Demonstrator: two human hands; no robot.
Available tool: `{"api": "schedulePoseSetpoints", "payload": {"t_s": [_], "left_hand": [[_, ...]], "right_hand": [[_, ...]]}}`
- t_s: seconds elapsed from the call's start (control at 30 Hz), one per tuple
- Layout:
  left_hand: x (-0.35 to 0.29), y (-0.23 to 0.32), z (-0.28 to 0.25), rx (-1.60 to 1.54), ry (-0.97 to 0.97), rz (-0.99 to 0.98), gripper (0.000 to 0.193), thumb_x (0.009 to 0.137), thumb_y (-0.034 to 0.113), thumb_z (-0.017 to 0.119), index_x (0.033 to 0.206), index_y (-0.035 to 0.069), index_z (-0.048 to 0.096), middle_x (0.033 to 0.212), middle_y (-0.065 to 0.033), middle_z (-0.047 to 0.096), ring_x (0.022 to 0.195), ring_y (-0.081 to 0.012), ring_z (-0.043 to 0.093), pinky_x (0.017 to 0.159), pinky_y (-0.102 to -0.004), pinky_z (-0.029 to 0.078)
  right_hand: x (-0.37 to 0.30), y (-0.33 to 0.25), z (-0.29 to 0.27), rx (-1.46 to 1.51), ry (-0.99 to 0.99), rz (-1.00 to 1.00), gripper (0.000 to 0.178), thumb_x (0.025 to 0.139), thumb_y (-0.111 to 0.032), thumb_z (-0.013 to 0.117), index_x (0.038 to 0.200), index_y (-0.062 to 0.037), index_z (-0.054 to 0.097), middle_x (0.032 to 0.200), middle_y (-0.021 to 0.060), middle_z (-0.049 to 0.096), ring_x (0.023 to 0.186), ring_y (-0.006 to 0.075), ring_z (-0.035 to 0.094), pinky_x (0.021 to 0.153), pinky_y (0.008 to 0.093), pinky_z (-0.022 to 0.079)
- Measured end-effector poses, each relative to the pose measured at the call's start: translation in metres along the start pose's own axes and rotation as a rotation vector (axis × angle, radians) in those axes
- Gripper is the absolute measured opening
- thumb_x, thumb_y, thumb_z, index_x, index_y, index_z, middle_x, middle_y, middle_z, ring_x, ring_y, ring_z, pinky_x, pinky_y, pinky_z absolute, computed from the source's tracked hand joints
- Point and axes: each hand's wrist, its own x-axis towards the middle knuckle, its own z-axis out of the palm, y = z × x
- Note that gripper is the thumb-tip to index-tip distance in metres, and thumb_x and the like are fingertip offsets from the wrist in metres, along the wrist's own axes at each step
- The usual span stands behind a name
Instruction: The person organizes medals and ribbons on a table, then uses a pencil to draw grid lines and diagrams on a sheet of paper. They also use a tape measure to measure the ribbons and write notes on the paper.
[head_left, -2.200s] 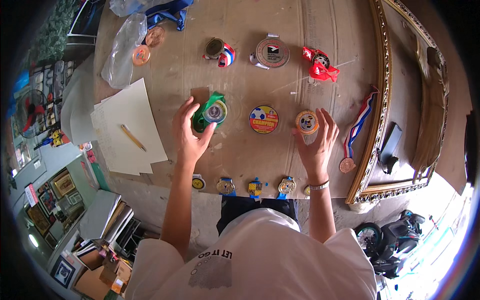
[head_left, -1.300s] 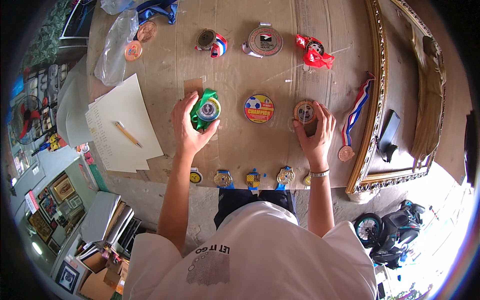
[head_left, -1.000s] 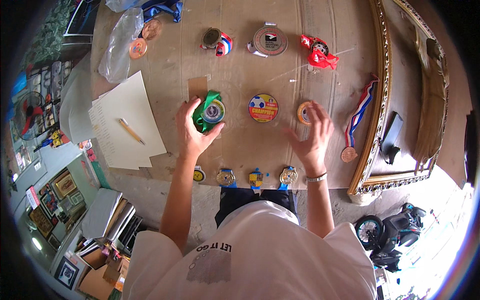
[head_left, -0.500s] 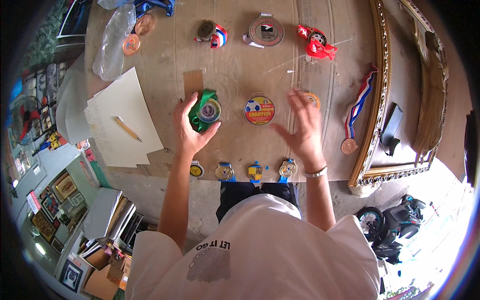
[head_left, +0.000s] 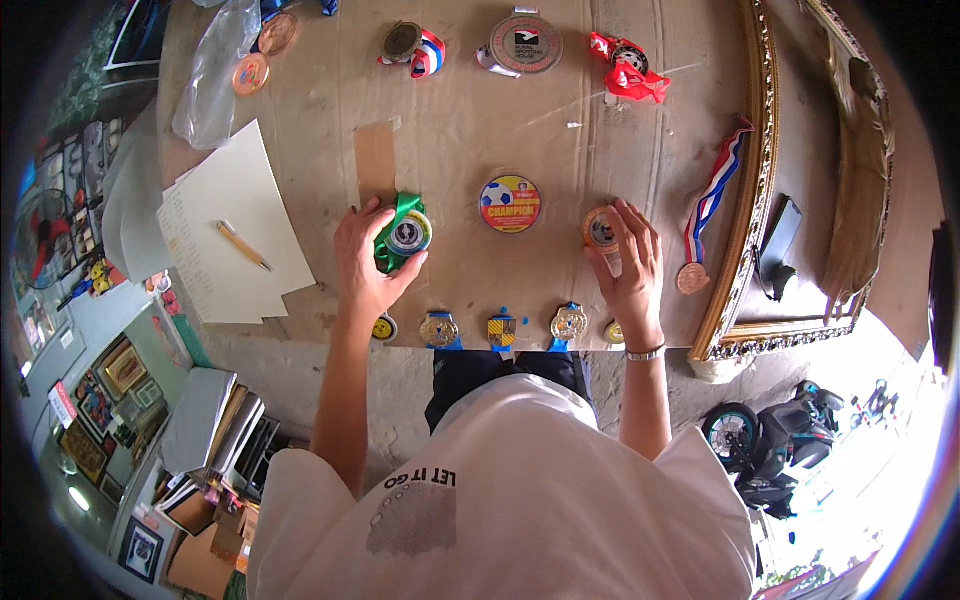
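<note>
My left hand (head_left: 372, 262) is closed around a round medal (head_left: 408, 232) with a bunched green ribbon (head_left: 390, 243), on the left side of the cardboard-covered table. Over to the right, my right hand (head_left: 634, 270) has its fingers and thumb around the edge of another round medal (head_left: 602, 230), partly hidden by the fingers. Between the hands a red and yellow medal with a football picture (head_left: 510, 205) lies flat. Several small medals line the near edge, among them a gold one (head_left: 569, 322), a shield-shaped one (head_left: 502, 328) and a gold one on blue ribbon (head_left: 439, 329).
Far back lie a large silver medal (head_left: 526, 42), a dark bronze medal (head_left: 402, 41) and a red ribbon (head_left: 637, 85). Paper sheets (head_left: 235, 200) with a pen (head_left: 244, 246) are at left. A striped ribbon (head_left: 712, 200) lies beside a gilded frame (head_left: 757, 190) at right.
My right hand has come down on the right-hand medal, which now sits nearer to me and slightly further left. My left hand has drawn the green-ribbon medal a little nearer.
</note>
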Motion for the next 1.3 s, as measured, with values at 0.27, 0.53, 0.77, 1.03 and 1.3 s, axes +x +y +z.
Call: {"api": "schedulePoseSetpoints", "payload": {"t_s": [0.27, 0.53, 0.77, 1.03, 1.3], "left_hand": [[-0.006, 0.007, -0.005, 0.029, -0.006, -0.013, 0.072, 0.071, 0.025, 0.089, 0.131, 0.009, 0.052, 0.128, -0.0134, 0.061, 0.127, -0.0359, 0.055, 0.110, -0.0572, 0.037], [-0.019, 0.011, -0.006, -0.005, -0.011, 0.005, 0.074, 0.070, 0.024, 0.091, 0.132, 0.008, 0.055, 0.133, -0.0176, 0.060, 0.124, -0.0391, 0.055, 0.107, -0.0536, 0.040], [-0.023, 0.011, -0.006, -0.019, -0.003, -0.006, 0.072, 0.072, 0.024, 0.089, 0.132, 0.008, 0.053, 0.130, -0.0169, 0.061, 0.122, -0.0390, 0.057, 0.105, -0.0546, 0.040], [-0.025, 0.015, -0.007, -0.015, -0.036, -0.014, 0.070, 0.073, 0.024, 0.088, 0.132, 0.008, 0.053, 0.129, -0.0128, 0.062, 0.125, -0.0373, 0.056, 0.106, -0.0560, 0.039], [-0.031, 0.013, -0.006, -0.009, -0.057, -0.034, 0.073, 0.071, 0.021, 0.090, 0.133, 0.007, 0.054, 0.136, -0.0199, 0.058, 0.126, -0.0395, 0.054, 0.107, -0.0518, 0.039]], "right_hand": [[0.053, -0.062, 0.017, 0.149, -0.139, -0.096, 0.069, 0.079, -0.020, 0.080, 0.142, -0.0111, 0.054, 0.145, 0.0107, 0.054, 0.131, 0.0309, 0.052, 0.105, 0.0432, 0.045], [0.020, -0.064, 0.029, 0.177, -0.286, -0.166, 0.075, 0.077, -0.025, 0.081, 0.145, -0.0123, 0.050, 0.144, 0.0093, 0.053, 0.125, 0.0280, 0.054, 0.099, 0.0413, 0.048], [0.007, -0.051, 0.011, 0.014, -0.073, 0.019, 0.077, 0.074, -0.027, 0.086, 0.142, -0.0117, 0.053, 0.145, 0.0115, 0.052, 0.123, 0.0306, 0.055, 0.101, 0.0440, 0.046], [-0.008, -0.011, -0.012, -0.035, -0.092, 0.077, 0.068, 0.081, -0.017, 0.080, 0.144, -0.0127, 0.052, 0.140, 0.0130, 0.056, 0.125, 0.0331, 0.055, 0.103, 0.0431, 0.048], [-0.035, -0.024, -0.006, -0.014, -0.057, 0.079, 0.066, 0.081, -0.017, 0.081, 0.142, -0.0120, 0.054, 0.136, 0.0124, 0.058, 0.123, 0.0325, 0.056, 0.102, 0.0434, 0.048]]}}
